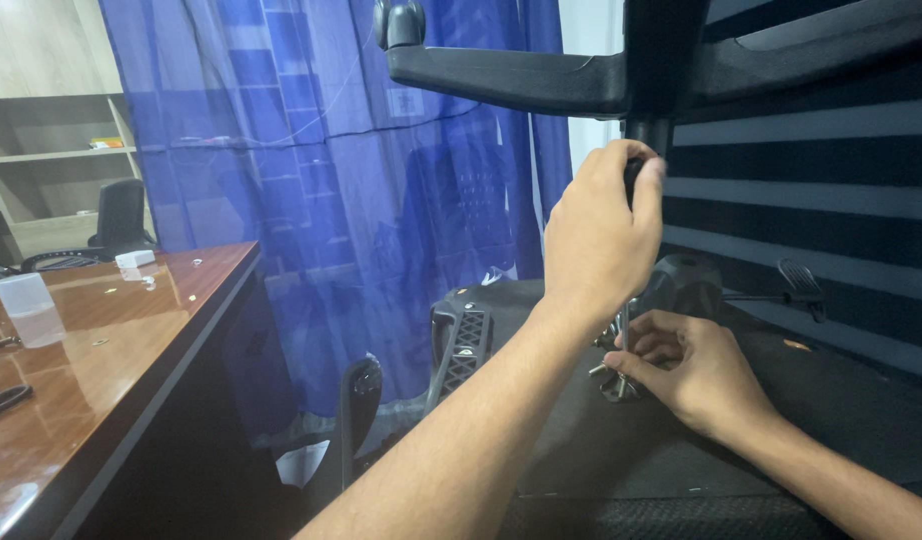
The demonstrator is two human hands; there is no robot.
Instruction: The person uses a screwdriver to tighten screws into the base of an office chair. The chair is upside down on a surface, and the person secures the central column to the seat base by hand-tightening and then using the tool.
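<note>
An office chair lies upturned in front of me, its black seat underside facing up and a base leg with a caster overhead. My left hand is closed around the black handle of a screwdriver-like tool, held upright just below the chair's column. The thin metal shaft runs down to a small metal fitting on the seat underside. My right hand pinches the lower end of the shaft at that fitting.
A glossy wooden desk stands at left with a translucent plastic box and small loose parts. A blue curtain hangs behind. The chair's armrest, a lever and another caster lie nearby. Shelves and another chair stand far left.
</note>
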